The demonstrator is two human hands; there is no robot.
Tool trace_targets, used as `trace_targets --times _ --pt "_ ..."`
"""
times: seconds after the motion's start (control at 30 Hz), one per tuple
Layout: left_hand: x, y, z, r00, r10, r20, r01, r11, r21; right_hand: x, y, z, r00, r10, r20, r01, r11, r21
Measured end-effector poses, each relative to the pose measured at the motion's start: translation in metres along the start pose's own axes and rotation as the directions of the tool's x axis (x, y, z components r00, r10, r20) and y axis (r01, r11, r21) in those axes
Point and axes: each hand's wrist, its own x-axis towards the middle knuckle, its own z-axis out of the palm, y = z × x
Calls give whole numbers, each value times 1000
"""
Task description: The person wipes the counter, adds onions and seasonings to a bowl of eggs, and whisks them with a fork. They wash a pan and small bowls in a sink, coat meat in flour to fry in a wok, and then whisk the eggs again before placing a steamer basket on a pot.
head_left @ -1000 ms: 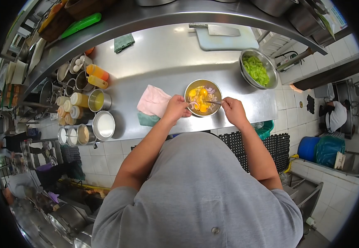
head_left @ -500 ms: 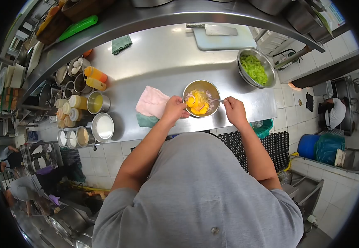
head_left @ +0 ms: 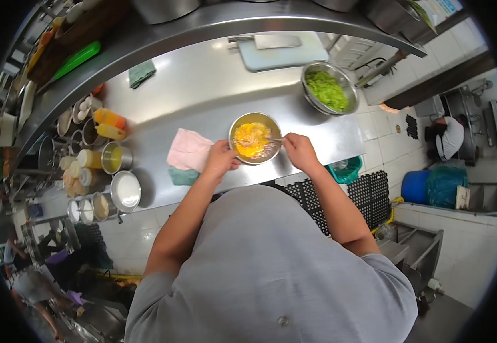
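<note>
A metal bowl (head_left: 277,127) on the steel counter holds egg yolk (head_left: 250,139), partly broken and mixed with pale purplish onion pieces. My left hand (head_left: 220,159) grips the bowl's left rim with bent fingers. On the right side, my right hand (head_left: 298,150) is closed round the handle of a metal utensil (head_left: 274,139), whose far end is down in the mixture. A pink cloth (head_left: 187,150) lies just left of my left hand, over a green cloth (head_left: 183,176).
Chopped greens (head_left: 326,90) fill a metal bowl at the right. A cleaver (head_left: 277,41) rests on a cutting board (head_left: 285,59). Bottles (head_left: 109,124) and metal containers (head_left: 126,191) stand left. A shelf (head_left: 220,28) spans overhead. Other people are in the background.
The yolks, rounder before, are now more broken and spread through the bowl. The whole view has shifted, so counter, bowl and hands appear further left. Both hands keep their holds.
</note>
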Motion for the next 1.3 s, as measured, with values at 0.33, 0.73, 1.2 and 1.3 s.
trace_targets --times 0.33,0.73,1.2,1.3 --pt "5 8 -10 983 -158 94 160 987 -17 3 -6 5 996 64 -59 -59 995 83" --pt "14 12 -12 994 -105 41 104 994 13 -3 -5 -2 991 75 -114 -60 989 133" --pt "18 14 -8 999 8 -44 -7 1000 24 -2 -5 6 994 35 -105 -36 999 -1" --pt "21 16 -10 993 88 -84 -82 994 77 1 8 9 998 69 -1 -69 998 2"
